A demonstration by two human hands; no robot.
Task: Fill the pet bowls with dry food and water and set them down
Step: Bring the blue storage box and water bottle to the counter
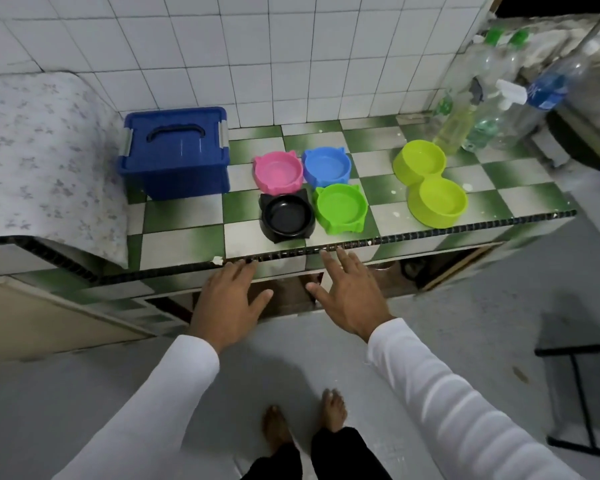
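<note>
Here, at the counter: a person in white sleeves stands barefoot on a grey floor before a low counter point(187, 216) tiled in green and white checks.
Left hand: the left hand point(227, 299) reaches toward the counter's front edge with fingers straight and spread — it holds nothing.
Right hand: the right hand point(350, 296) does the same just beside it, its fingertips at the dark edge trim, palm down and empty.
Small bowls: four cat-eared bowls sit together near the middle — pink bowl point(278, 172) and blue bowl point(327, 166) behind, black bowl point(286, 216) and green bowl point(341, 207) in front, all upright and with no food or water visible in them.
Double bowl: a lime double bowl point(430, 181) rests to their right, apart from the four.
Bin: a blue bin point(175, 150) with a handled lid, closed, stands at the back left against the white wall tiles.
Bottles: clear plastic bottles point(489, 98) and a spray bottle cluster at the back right corner.
</note>
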